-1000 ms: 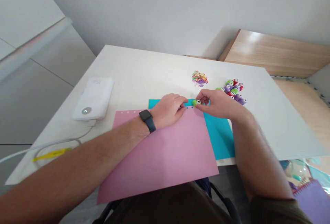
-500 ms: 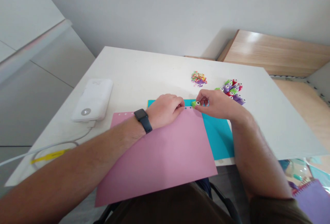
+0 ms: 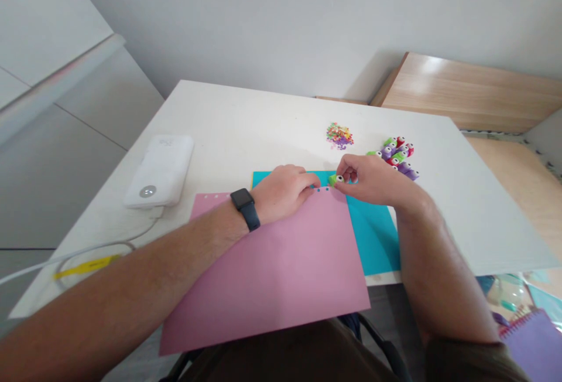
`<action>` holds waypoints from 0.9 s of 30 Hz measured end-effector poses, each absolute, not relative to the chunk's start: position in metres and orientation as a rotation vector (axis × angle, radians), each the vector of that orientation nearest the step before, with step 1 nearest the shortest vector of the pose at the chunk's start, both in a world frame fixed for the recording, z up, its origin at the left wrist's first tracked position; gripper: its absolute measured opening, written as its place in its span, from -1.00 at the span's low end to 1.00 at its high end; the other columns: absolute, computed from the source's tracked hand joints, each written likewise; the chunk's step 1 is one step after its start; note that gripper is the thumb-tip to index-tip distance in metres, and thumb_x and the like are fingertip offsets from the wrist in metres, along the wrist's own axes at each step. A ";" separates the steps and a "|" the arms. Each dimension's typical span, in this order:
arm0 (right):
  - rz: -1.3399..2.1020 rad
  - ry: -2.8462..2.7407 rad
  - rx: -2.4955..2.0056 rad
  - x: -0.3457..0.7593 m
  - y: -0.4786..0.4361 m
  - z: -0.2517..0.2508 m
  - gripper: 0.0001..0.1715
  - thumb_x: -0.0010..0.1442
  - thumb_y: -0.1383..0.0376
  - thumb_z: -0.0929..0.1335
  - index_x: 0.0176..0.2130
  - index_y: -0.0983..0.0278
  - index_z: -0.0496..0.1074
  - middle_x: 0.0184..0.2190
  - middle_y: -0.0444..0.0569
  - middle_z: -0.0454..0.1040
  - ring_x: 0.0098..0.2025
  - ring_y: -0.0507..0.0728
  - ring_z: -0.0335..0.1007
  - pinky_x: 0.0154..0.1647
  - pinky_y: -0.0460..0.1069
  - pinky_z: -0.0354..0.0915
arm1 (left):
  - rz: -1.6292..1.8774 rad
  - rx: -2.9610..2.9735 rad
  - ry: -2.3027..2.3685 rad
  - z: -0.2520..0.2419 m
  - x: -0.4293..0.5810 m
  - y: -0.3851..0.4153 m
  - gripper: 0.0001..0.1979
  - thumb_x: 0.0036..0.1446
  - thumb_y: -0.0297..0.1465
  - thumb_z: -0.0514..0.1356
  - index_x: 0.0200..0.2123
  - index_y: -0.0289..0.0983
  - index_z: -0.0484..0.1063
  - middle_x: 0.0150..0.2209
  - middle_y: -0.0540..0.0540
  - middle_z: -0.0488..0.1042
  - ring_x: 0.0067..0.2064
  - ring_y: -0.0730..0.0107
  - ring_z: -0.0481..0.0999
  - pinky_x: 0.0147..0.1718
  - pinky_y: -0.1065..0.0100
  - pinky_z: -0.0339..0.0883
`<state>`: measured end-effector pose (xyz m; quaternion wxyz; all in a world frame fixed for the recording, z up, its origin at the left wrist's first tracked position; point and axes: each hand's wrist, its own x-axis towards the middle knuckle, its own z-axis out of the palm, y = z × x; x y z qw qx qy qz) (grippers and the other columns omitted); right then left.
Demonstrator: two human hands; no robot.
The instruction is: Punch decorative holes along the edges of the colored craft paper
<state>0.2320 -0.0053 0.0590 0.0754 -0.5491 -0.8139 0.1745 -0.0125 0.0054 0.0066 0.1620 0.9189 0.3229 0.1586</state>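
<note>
A pink sheet of paper (image 3: pixel 281 265) lies over a blue sheet (image 3: pixel 373 241) and hangs past the table's front edge. Small holes run along its far edge. My left hand (image 3: pixel 285 188), with a dark watch on the wrist, has its curled fingers on that far edge, thumb and forefinger gripping the paper. Close beside it, my right hand (image 3: pixel 366 178) pinches a small green craft punch (image 3: pixel 332 181) at the pink sheet's far edge, near its right corner. Several more green, purple and red punches (image 3: pixel 398 154) stand grouped beyond my right hand.
A pile of coloured paper confetti (image 3: pixel 339 136) lies farther back on the white table (image 3: pixel 246 118). On the left are a white power bank (image 3: pixel 160 171) and a cable with a yellow tag (image 3: pixel 88 266). A purple spiral notebook (image 3: pixel 533 344) lies at lower right.
My left fingers have shifted slightly to the right along the pink sheet's edge, and its far edge sits a little lower. My right hand still holds the green punch.
</note>
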 end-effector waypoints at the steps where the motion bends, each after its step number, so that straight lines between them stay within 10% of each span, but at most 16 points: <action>1: 0.516 -2.445 -1.652 0.232 -0.005 0.059 -0.82 0.14 0.20 0.43 -0.23 0.20 0.47 -0.35 -0.10 0.58 -0.31 0.12 0.50 -0.27 -0.02 0.31 | 0.452 2.626 0.919 0.006 -0.013 0.006 -0.76 0.39 -0.37 0.12 -0.04 -0.21 0.58 -0.20 -0.15 0.58 -0.10 0.16 0.57 -0.07 0.16 0.41; 27: 0.165 -2.607 -1.461 0.223 -0.001 0.038 -0.85 0.22 0.20 0.46 -0.24 0.20 0.65 -0.12 0.10 0.49 -0.01 0.32 0.31 0.13 0.22 0.24 | 0.448 2.618 0.869 0.003 -0.013 0.005 -0.76 0.39 -0.34 0.13 -0.05 -0.19 0.61 -0.22 -0.13 0.57 -0.12 0.16 0.57 -0.07 0.17 0.39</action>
